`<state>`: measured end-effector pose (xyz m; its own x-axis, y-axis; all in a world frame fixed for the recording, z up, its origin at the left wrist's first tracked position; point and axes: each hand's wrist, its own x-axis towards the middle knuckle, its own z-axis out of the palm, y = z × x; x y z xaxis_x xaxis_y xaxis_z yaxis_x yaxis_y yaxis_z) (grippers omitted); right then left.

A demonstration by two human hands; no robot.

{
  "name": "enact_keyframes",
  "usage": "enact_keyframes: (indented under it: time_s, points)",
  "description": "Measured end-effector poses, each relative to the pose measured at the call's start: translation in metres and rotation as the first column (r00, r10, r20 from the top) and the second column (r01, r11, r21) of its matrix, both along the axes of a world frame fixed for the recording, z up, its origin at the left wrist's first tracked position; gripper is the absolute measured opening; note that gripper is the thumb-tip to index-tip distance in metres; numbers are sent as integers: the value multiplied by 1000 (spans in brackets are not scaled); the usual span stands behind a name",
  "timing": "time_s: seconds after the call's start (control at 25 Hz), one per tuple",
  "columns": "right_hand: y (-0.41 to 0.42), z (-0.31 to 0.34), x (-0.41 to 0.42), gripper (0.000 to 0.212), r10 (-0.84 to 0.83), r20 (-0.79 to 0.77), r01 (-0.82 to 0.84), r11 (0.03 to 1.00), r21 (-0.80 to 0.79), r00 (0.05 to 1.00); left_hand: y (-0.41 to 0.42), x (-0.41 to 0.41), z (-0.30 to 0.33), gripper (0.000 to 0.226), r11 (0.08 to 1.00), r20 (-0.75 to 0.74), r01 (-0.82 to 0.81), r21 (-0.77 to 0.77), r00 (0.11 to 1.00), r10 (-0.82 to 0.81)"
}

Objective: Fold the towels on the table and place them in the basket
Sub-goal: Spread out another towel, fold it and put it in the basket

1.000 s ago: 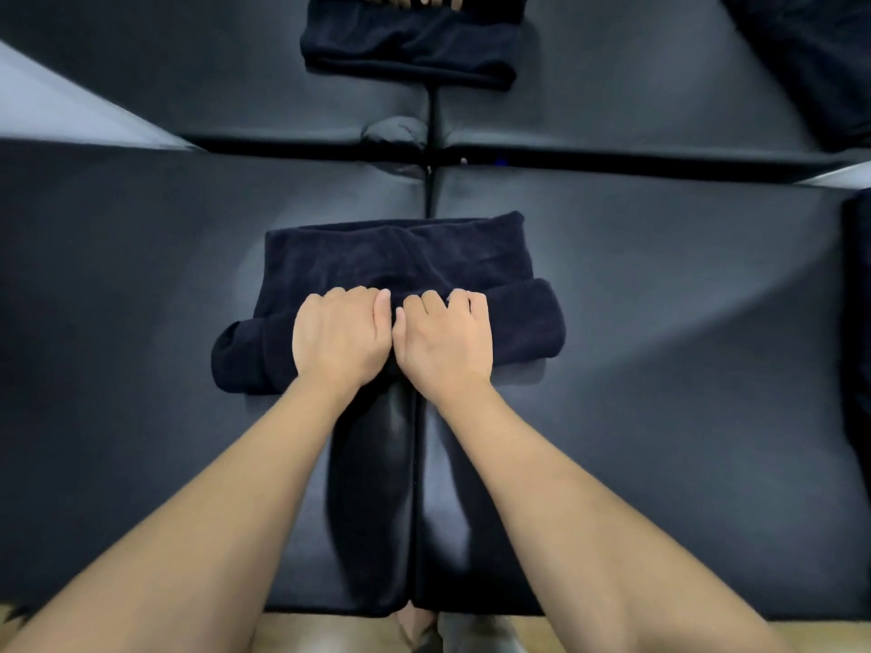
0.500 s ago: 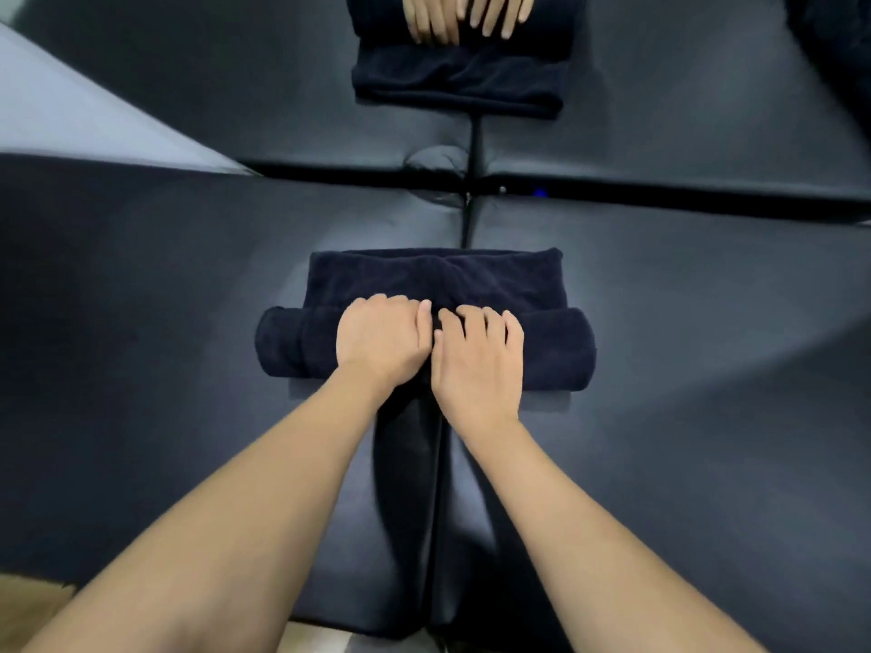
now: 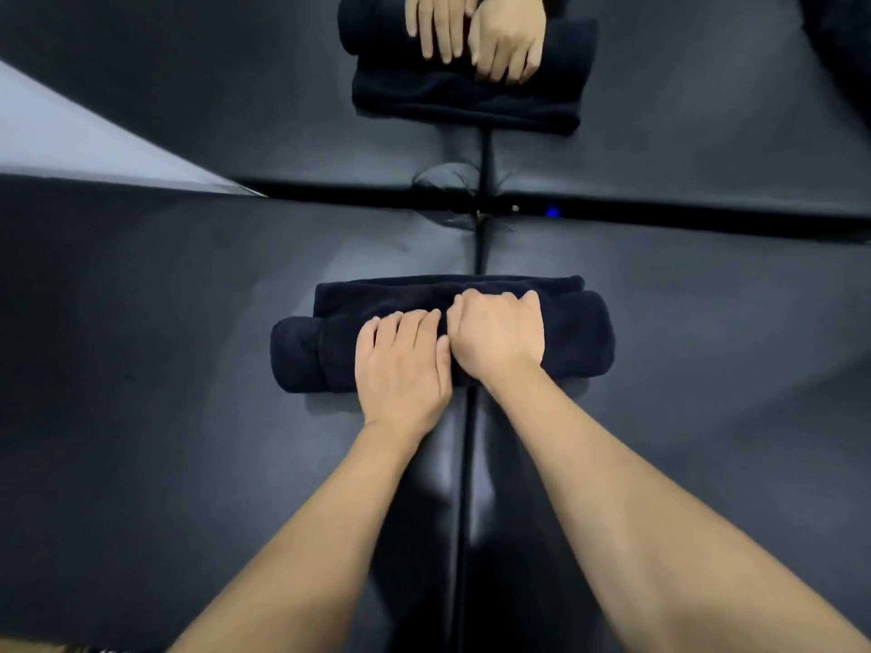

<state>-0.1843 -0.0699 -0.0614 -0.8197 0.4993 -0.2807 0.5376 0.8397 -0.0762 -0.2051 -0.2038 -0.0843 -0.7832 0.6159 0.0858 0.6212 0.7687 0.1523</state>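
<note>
A dark navy towel (image 3: pixel 579 337) lies on the black table (image 3: pixel 188 369), rolled into a thick roll across the seam between two tabletops. Only a narrow flat strip of it shows beyond the roll. My left hand (image 3: pixel 403 365) rests on the roll's middle with fingers laid forward, pressing it. My right hand (image 3: pixel 495 337) sits right beside it, its fingers curled over the roll's far side. No basket is in view.
Across the table another person's two hands (image 3: pixel 476 35) press on a second rolled dark towel (image 3: pixel 466 106). A gap with a small blue light (image 3: pixel 552 212) separates the near and far tabletops. A pale floor wedge (image 3: pixel 70 148) shows at left.
The towel has been rolled farther away from me, so the flat part has shrunk to a strip. My right hand has reached forward over the roll. The other person's hands have come into view.
</note>
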Motion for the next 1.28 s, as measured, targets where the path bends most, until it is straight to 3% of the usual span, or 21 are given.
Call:
enact_keyframes:
  time_s: [0.2, 0.32, 0.4, 0.52, 0.6, 0.68, 0.72, 0.76, 0.8, 0.84, 0.92, 0.96, 1.04, 1.12, 1.28]
  points:
    - [-31, -25, 34, 39, -113, -368, 160, 982, 102, 923, 41, -64, 21, 43, 956, 82, 163, -243, 986, -147]
    - [-33, -29, 27, 40, -97, -451, 185, 971, 154, 887, 60, -86, 24, 52, 945, 280, 122, -302, 960, -35]
    - [-15, -26, 7, 33, -60, -437, 164, 965, 203, 898, 65, -88, 24, 48, 978, 280, 40, -204, 960, 19]
    - [7, -10, -21, 36, -18, -282, 81, 973, 214, 959, 36, -67, 15, 32, 996, 54, -15, 91, 998, 10]
    - [16, -1, -39, 41, -10, -112, 28, 987, 156, 994, 16, -39, 2, 34, 984, -60, 25, 178, 998, -14]
    - [27, 6, -54, 44, 0, -19, 2, 993, 114, 1000, 10, -4, -7, 38, 954, 19, -16, 299, 1000, 11]
    - [32, 10, -60, 44, 0, 15, -2, 996, 92, 1000, 11, 14, -4, 35, 914, 126, -113, 390, 990, 68]
    - [36, 14, -63, 43, -4, 47, 1, 998, 65, 999, 15, 29, 1, 34, 834, 316, -296, 466, 936, 156]
    - [37, 16, -63, 43, -4, 69, 0, 999, 49, 998, 20, 37, 8, 36, 702, 550, -529, 477, 802, 231]
    - [36, 16, -61, 46, -2, 80, -2, 999, 47, 997, 26, 35, 12, 44, 548, 761, -733, 402, 601, 246]
    - [29, 15, -55, 55, -12, 103, 10, 1000, 26, 995, 36, 16, 10, 68, 337, 960, -928, 161, 227, 167]
    - [27, 15, -53, 58, -35, 119, 37, 999, -14, 992, 41, 6, 8, 78, 309, 983, -948, 79, 126, 135]
    - [24, 17, -49, 63, -125, 158, 150, 977, -152, 979, 48, -6, 11, 87, 328, 988, -944, 28, 75, 132]
    - [23, 18, -41, 68, -252, 216, 317, 880, -355, 943, 50, -2, 16, 82, 371, 978, -927, 62, 130, 163]
    - [3, 11, -5, 78, -469, 333, 560, 519, -646, 818, 38, -1, 27, 67, 432, 959, -880, 199, 266, 100]
